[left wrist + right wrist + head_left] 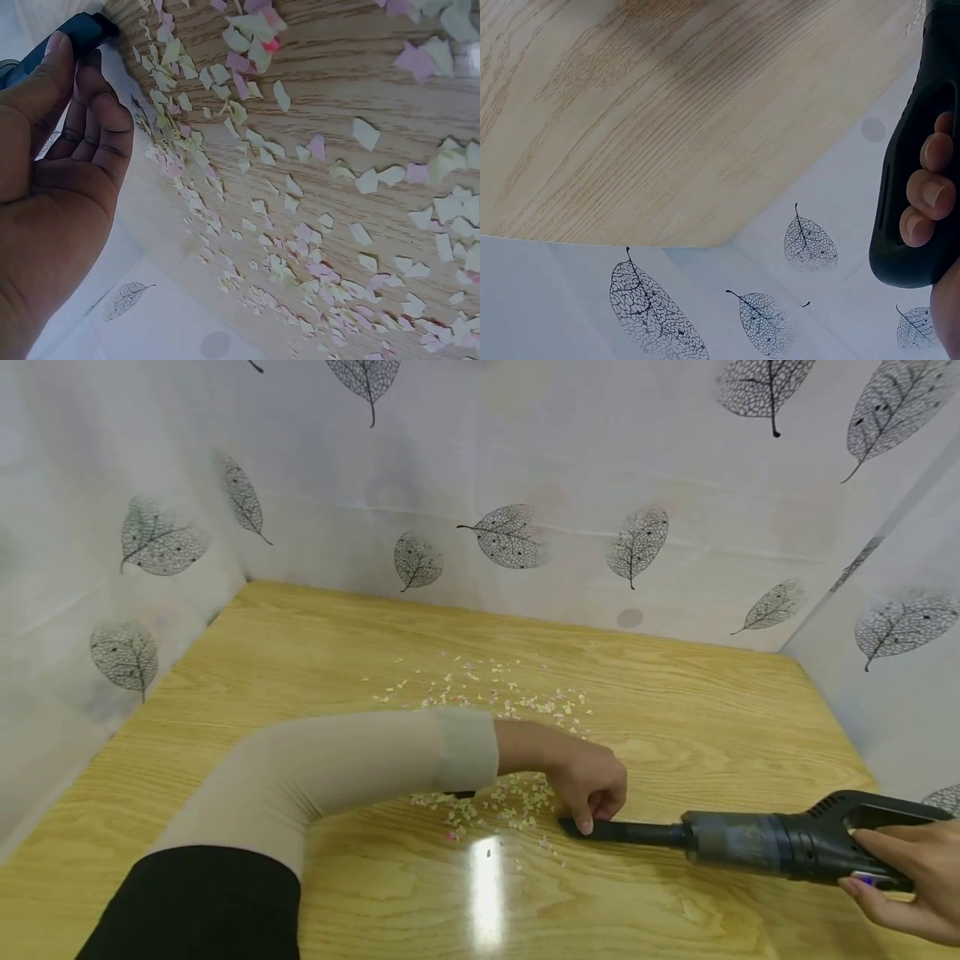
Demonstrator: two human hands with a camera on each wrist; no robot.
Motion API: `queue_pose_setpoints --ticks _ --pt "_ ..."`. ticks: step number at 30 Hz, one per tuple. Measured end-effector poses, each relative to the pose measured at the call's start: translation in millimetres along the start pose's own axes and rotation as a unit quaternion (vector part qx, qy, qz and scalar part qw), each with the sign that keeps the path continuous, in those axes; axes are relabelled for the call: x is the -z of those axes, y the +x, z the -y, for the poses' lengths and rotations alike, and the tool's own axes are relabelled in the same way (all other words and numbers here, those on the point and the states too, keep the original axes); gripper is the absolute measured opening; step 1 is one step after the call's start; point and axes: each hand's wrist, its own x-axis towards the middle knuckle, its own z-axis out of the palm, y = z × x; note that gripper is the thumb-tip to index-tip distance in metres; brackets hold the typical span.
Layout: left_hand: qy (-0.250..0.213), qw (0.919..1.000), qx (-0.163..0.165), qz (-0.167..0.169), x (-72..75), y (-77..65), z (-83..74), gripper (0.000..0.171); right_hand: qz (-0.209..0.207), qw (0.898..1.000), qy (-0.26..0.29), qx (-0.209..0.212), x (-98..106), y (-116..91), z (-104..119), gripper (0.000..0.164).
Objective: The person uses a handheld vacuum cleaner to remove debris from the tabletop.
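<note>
A black handheld vacuum cleaner [738,843] with a clear dust cup lies low over the right side of the table. My right hand [918,877] grips its handle [900,195], the fingers curled through the handle's opening. With thumb and fingertips my left hand [588,781] pinches the narrow nozzle [630,832] close to its tip; the left wrist view shows the nozzle end [90,34] between thumb and index finger. Small paper scraps [517,802], pale yellow and pink, lie scattered just left of the nozzle tip. The left forearm hides part of them.
The scraps spread over the middle of the wood-grain table [360,877]. White curtain [525,460] with dark leaf prints rises along the table's back, left and right edges. A bright light reflection [487,893] shows on the front of the tabletop.
</note>
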Motion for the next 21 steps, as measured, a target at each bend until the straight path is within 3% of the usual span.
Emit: queue_pose_setpoints --ticks 10,21 --pt "0.004 1.0 -0.007 0.004 -5.3 -4.3 -0.2 0.017 0.027 1.0 -0.013 0.006 0.4 0.5 -0.3 0.076" --pt "0.0 0.9998 -0.011 0.017 -10.5 -9.8 -2.0 0.017 0.012 0.999 0.007 0.036 1.8 5.6 3.7 0.057"
